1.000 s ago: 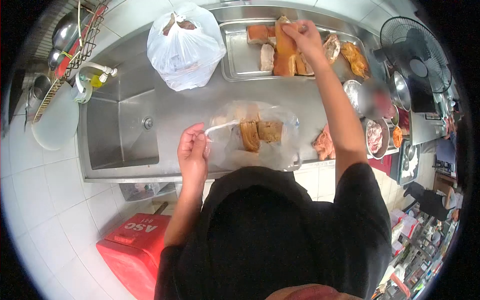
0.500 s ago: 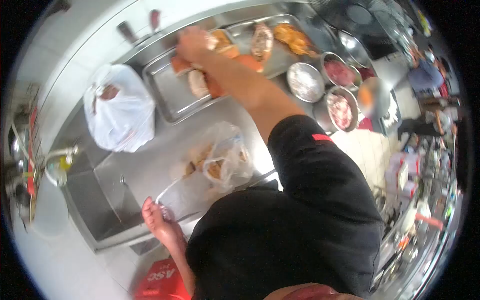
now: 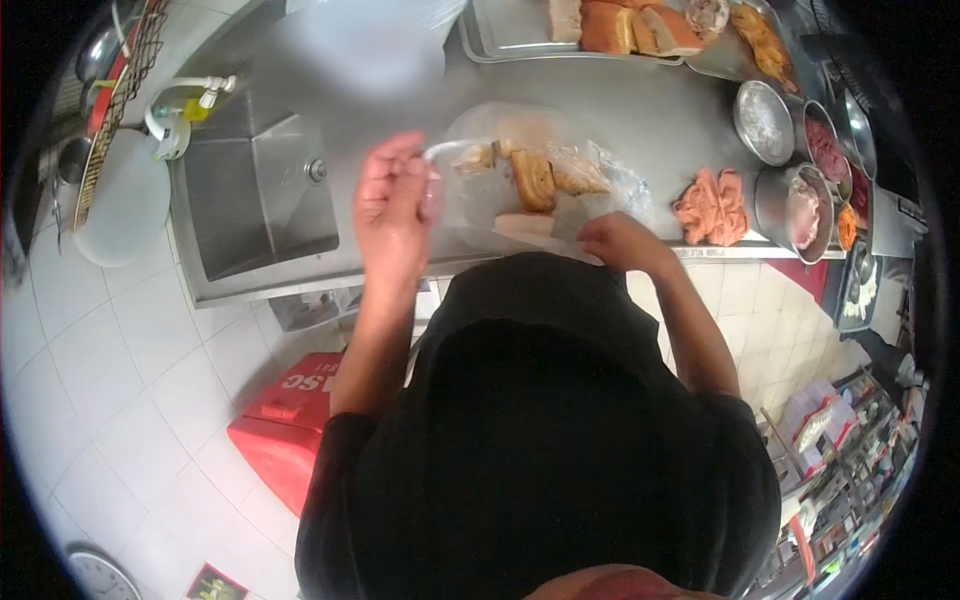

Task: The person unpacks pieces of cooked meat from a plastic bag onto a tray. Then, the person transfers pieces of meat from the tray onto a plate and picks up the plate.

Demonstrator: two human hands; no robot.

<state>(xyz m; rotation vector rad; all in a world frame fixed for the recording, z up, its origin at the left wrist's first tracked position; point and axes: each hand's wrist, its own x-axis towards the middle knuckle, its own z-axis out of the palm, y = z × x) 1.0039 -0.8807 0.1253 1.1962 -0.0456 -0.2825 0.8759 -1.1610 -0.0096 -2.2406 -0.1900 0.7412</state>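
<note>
A clear plastic bag [image 3: 470, 215] lies spread on the steel counter with several browned pieces of food [image 3: 533, 180] in it, perhaps meat. A paler slab [image 3: 524, 224] lies near its front edge. My left hand [image 3: 393, 205] is closed on a twisted white handle of the bag, raised at the bag's left side. At the bag's front right edge, my right hand [image 3: 622, 242] has its fingers pinched together on the plastic. Its fingertips are partly hidden.
Behind stands a metal tray [image 3: 520, 45] with roasted meat pieces [image 3: 610, 28]. A blurred white bag [image 3: 350, 50] is at back left, a sink [image 3: 265, 190] at left. A crumpled salmon-pink cloth [image 3: 712, 207] and metal bowls [image 3: 764, 122] are at right.
My right hand has come back from the meat tray to the bag's right edge. My left hand keeps hold of the bag handle. The head view has shifted.
</note>
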